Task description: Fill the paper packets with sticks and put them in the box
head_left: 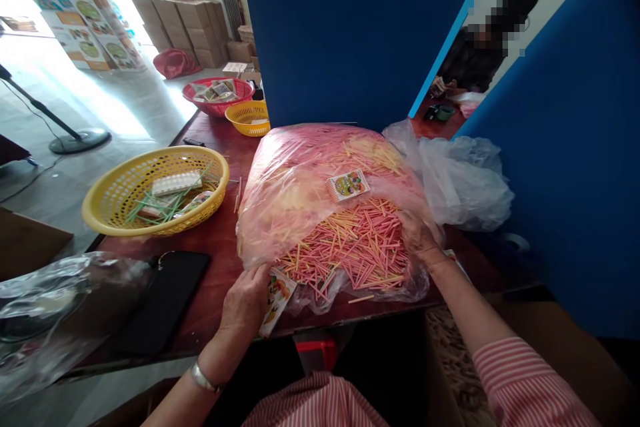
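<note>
A large clear plastic bag (295, 193) lies before me, its front open on a heap of thin pink and yellow sticks (367, 240). At the bag's front left corner, my left hand (244, 303) is closed against a small printed carton (279, 297), which tilts over the table edge. My right hand (419, 237) rests at the right side of the opening with fingers curled at the sticks and plastic; what they grip is hidden. Another printed carton (349, 185) lies flat on top of the bag. Part of a white packet (457, 263) shows beyond my right forearm.
Left on the table (220, 280) stands a yellow basket (100, 213) with green sticks and packets. A black pouch (165, 300), crumpled plastic (460, 180), a red basket (220, 108) and a smaller yellow basket (250, 127) surround the bag. Blue partitions (345, 33) rise behind; a person sits beyond.
</note>
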Demonstrator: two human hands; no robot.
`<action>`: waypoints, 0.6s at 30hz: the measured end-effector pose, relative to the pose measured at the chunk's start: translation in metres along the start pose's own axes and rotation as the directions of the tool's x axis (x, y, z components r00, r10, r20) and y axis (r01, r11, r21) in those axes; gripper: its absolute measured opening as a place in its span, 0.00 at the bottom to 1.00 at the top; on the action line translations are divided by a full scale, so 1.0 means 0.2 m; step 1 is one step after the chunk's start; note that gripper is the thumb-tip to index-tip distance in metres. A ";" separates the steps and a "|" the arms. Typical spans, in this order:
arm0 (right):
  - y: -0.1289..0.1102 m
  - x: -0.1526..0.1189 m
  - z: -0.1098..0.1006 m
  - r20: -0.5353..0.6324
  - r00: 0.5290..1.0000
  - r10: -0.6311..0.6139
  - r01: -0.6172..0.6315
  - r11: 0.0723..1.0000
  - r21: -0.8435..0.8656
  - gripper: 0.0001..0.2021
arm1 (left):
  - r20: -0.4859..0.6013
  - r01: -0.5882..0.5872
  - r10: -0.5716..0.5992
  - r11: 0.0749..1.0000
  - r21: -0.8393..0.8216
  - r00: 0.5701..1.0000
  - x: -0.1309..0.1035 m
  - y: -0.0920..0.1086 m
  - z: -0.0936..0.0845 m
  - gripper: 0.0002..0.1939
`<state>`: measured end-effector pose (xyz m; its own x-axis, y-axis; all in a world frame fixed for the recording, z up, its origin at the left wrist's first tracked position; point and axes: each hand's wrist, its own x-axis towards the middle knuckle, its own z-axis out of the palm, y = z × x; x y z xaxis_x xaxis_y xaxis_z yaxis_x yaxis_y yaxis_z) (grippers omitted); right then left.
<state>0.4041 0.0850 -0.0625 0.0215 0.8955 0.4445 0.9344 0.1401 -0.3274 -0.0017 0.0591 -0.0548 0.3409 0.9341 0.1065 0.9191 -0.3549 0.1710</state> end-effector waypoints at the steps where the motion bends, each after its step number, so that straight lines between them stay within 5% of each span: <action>1: -0.01 0.00 0.00 -0.020 0.999 0.027 -0.026 1.000 0.009 0.15 | -0.030 -0.016 0.016 1.000 0.004 0.999 -0.01 0.00 0.00 0.15; 7: -0.05 -0.01 -0.04 -0.144 0.954 0.262 -0.236 0.956 0.175 0.16 | -0.288 -0.055 0.031 0.996 -0.076 0.957 0.00 0.02 -0.05 0.11; 10: -0.10 -0.02 -0.03 -0.112 0.872 0.476 -0.355 0.773 0.525 0.14 | -0.370 -0.087 -0.012 0.965 -0.248 0.929 0.02 0.05 -0.08 0.10; 12: -0.13 -0.02 0.00 -0.066 0.842 0.536 -0.354 0.640 0.682 0.13 | -0.340 -0.060 -0.089 0.913 -0.404 0.936 0.04 0.08 -0.09 0.08; 15: -0.17 -0.01 0.04 -0.056 0.828 0.558 -0.327 0.561 0.761 0.12 | -0.184 0.051 -0.205 0.787 -0.614 0.961 0.08 0.16 -0.09 0.07; 18: -0.19 0.01 0.04 -0.036 0.819 0.573 -0.318 0.503 0.804 0.11 | -0.116 0.039 -0.162 0.728 -0.685 0.980 0.14 0.25 -0.08 0.07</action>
<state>0.3662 0.0847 -0.0566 0.5660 0.7983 0.2058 0.1779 0.1255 -0.9760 0.0505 0.0669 -0.0285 0.1617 0.9683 0.1905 0.5471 -0.2486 0.7993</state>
